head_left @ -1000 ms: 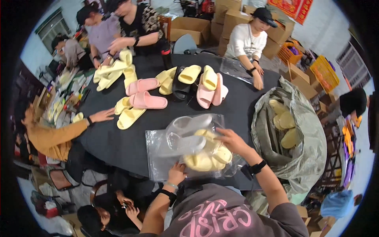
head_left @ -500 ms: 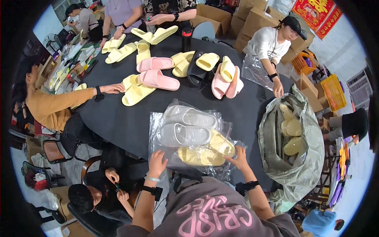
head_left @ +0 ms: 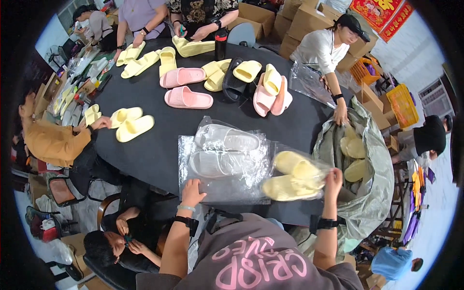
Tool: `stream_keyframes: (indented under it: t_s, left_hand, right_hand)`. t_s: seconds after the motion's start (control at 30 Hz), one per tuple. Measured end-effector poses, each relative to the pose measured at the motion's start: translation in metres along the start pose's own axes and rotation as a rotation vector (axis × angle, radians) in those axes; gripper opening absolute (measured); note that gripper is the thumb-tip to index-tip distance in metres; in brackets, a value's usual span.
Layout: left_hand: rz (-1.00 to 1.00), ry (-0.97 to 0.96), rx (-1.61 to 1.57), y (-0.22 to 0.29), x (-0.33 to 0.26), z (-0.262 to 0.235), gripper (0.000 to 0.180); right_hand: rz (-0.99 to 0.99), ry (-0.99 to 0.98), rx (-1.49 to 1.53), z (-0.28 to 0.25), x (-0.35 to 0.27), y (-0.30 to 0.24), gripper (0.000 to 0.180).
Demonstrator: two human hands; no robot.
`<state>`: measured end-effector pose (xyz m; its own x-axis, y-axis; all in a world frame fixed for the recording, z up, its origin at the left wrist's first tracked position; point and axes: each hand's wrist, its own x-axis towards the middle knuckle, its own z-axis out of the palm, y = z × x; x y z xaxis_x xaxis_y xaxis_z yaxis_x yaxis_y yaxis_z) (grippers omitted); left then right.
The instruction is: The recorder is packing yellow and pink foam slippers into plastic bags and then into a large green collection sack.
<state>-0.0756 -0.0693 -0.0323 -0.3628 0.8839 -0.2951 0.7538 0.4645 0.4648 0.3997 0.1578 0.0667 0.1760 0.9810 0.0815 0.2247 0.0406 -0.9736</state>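
Observation:
My right hand (head_left: 333, 182) grips the edge of a clear plastic bag with a pair of yellow slippers (head_left: 282, 187) in it. That bag is blurred by motion, between me and the green-grey sack. My left hand (head_left: 193, 193) rests at the lower left edge of a clear bag lying on the table, its thumb apart from the fingers and nothing visibly gripped. Grey-white slippers (head_left: 224, 139) in clear plastic lie just beyond the left hand. On the right, the open green-grey sack (head_left: 369, 193) holds several bagged yellow slippers (head_left: 355, 147).
Loose pink slippers (head_left: 188, 98), black slippers (head_left: 235, 79) and several yellow ones lie across the dark table (head_left: 145, 159). A dark bottle (head_left: 220, 44) stands at the far edge. Co-workers surround the table; one person's hand (head_left: 340, 114) reaches to the sack's rim.
My right hand has taken hold of the yellow slippers' bag and drawn it right, off the grey-white pair. At left, a co-worker's yellow pair has moved left, away from the pink ones.

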Motion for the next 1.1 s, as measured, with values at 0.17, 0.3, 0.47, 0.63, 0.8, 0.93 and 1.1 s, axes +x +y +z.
stream_keyframes:
  t_s: [0.17,0.3,0.47,0.63,0.8,0.93,1.1]
  left_hand:
    - [0.057,0.007,-0.072,-0.01,0.008,0.002,0.046]
    - [-0.095,0.183,-0.459,-0.036,0.021,0.027,0.044]
    - [-0.408,0.372,-0.96,-0.065,0.045,0.043,0.043]
    - [-0.345,0.348,-0.78,-0.076,0.072,0.042,0.036]
    - [-0.63,0.374,-1.229,-0.058,0.066,0.025,0.028]
    - [-0.476,0.475,-1.453,-0.022,0.051,-0.023,0.024]
    - [-0.146,0.487,-1.322,-0.015,-0.002,-0.032,0.024]
  right_hand:
    - [-0.3,0.31,-0.203,-0.016,0.015,-0.007,0.046]
    - [-0.325,-0.172,-0.474,0.039,-0.019,-0.007,0.044]
    - [0.323,-0.734,-0.077,0.154,-0.068,0.028,0.066]
    - [0.329,-1.011,-0.146,0.235,-0.068,0.012,0.058]
    - [0.428,-0.962,0.23,0.261,-0.05,-0.013,0.03]
    - [0.392,-0.958,0.358,0.235,-0.039,-0.052,0.034]
    - [0.565,-0.955,0.596,0.18,-0.038,-0.072,0.043]
